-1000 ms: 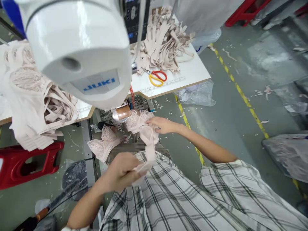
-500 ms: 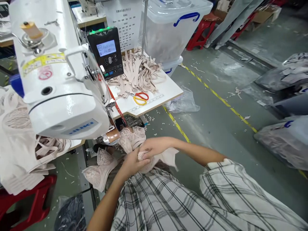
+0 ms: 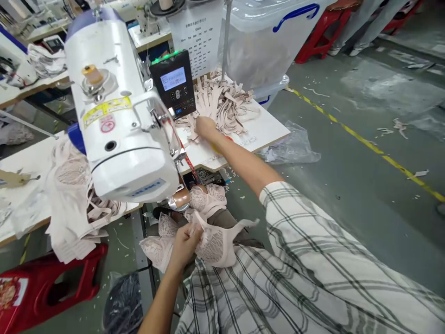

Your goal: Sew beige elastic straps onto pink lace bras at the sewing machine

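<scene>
My left hand is closed on the upper edge of a pale pink lace bra, low in front of my plaid shirt. One wing of this bra sticks out to the right. More lace bra cups lie on my lap beneath the sewing machine's arm. My right hand is on the near left part of a pile of pale fabric straps on the machine table. Its fingers curl downward, and what they grip is hidden. Scissors with red and yellow handles show only partly beneath my right forearm.
A white sewing machine with a black control panel stands left of the straps. More bras hang over the table's left edge. Clear plastic bins stand behind. A red stool is at lower left.
My right hand has left the bra and reached forward to the strap pile, its arm now covering most of the scissors. My left hand still holds the bra, now spread more open.
</scene>
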Motion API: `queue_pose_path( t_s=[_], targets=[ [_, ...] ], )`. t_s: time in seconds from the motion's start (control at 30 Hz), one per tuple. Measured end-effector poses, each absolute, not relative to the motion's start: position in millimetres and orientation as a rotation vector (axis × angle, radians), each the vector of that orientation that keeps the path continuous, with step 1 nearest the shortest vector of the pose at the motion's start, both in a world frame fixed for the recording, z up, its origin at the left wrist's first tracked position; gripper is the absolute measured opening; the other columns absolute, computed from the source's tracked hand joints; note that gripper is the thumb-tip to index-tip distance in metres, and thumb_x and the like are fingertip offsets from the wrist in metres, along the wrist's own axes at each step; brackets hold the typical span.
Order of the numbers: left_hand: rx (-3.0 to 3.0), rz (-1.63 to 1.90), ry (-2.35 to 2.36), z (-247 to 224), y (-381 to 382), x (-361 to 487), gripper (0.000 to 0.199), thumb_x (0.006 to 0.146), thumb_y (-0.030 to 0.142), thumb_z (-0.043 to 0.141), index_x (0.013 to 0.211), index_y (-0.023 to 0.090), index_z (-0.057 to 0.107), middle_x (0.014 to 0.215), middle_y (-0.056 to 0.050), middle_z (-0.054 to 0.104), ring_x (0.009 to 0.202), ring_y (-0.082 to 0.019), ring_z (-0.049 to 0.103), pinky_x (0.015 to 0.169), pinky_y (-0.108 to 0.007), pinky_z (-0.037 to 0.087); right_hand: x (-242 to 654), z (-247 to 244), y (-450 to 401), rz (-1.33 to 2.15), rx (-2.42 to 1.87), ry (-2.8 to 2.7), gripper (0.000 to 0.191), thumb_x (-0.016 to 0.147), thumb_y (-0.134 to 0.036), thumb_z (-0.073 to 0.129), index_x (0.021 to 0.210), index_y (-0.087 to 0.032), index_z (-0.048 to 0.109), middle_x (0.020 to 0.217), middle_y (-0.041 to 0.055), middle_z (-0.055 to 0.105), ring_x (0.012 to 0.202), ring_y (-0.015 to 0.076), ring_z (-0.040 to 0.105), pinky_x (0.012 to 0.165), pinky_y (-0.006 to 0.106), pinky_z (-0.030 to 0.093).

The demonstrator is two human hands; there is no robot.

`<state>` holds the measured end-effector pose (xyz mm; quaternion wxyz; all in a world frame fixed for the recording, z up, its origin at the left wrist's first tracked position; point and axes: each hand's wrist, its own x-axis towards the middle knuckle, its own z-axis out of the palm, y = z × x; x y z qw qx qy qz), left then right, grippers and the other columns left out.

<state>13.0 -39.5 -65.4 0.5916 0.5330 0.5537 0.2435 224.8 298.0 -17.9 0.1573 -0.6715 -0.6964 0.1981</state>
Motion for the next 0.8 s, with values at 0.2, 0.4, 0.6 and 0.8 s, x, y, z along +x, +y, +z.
queue_pose_path(
  t_s=[0.2,0.4,0.6,0.8],
  targets=[
    [1.213,0.703,1.385,-48.7,-26.7,-5.8,0.042,0.088,0.054,0.061,0.069,0.017,0.053,0.065,0.003,0.046,0.063,-0.011,0.040,0.059,-0.022,0.033,248.7,-34.6,202.7,1.584,-1.306,-1.408,0.014,0.094,-0.026,0.057,0.088,-0.014,0.060,0.065,-0.0032,0.055,0.055,0.0049,0.052,0.052,0.011,0.048],
    [1.384,0.677,1.416,-29.7,-20.1,-8.1,0.042,0.094,0.047,0.054,0.064,0.018,0.051,0.060,0.003,0.046,0.057,-0.011,0.042,0.055,-0.023,0.032,230.9,-58.4,37.5,2.524,-0.384,-0.567,0.024,0.075,-0.025,0.082,0.079,-0.013,0.062,0.060,-0.0079,0.049,0.046,-0.0004,0.038,0.041,0.005,0.039],
    [1.429,0.695,1.496,-22.2,-29.5,-4.7,0.027,0.094,0.040,0.055,0.078,0.019,0.062,0.070,0.001,0.058,0.065,-0.012,0.052,0.060,-0.022,0.039,211.8,-66.0,5.5,2.372,-0.555,-0.116,0.022,0.076,-0.024,0.082,0.085,-0.019,0.064,0.077,-0.0061,0.061,0.067,0.0021,0.058,0.063,0.009,0.053],
    [1.532,0.647,1.580,-21.7,-37.2,0.6,0.022,0.094,0.040,0.056,0.090,0.020,0.064,0.074,0.001,0.064,0.067,-0.014,0.055,0.059,-0.023,0.039,205.3,-56.2,9.5,2.196,-0.792,-0.990,0.027,0.078,-0.037,0.081,0.097,-0.020,0.073,0.103,0.0029,0.071,0.093,0.0139,0.066,0.088,0.029,0.054]
  ],
)
